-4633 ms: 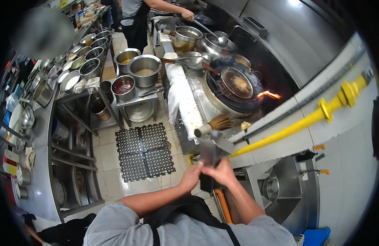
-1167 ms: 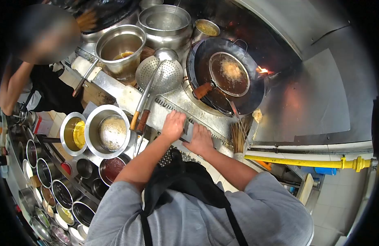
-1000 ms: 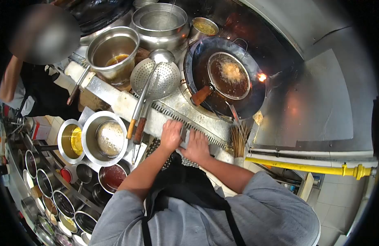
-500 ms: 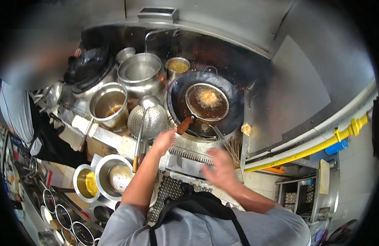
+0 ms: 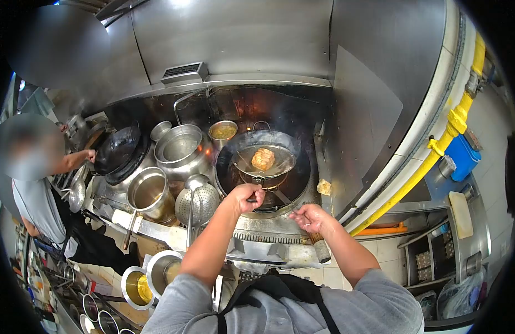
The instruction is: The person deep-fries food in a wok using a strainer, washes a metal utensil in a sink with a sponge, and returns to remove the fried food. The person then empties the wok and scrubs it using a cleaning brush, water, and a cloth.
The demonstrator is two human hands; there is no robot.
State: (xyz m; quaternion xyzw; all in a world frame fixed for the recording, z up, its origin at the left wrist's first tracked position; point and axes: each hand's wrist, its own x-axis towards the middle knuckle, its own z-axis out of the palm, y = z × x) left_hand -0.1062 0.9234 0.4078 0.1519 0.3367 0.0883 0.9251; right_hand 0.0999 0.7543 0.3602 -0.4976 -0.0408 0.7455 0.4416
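Presently, at frame centre, our left hand (image 5: 248,199) grips the strainer (image 5: 283,162), holding the food piece (image 5: 263,159) over the wok (image 5: 300,183), seemingly browned but not yet removed, while our right hand (image 5: 313,217) curls loosely, its contents indiscernible.

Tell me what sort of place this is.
Most likely a commercial kitchen, perhaps a restaurant's: golden food sits in a strainer over a large wok, big metal pots stand beside it, and a second person stands at another wok.
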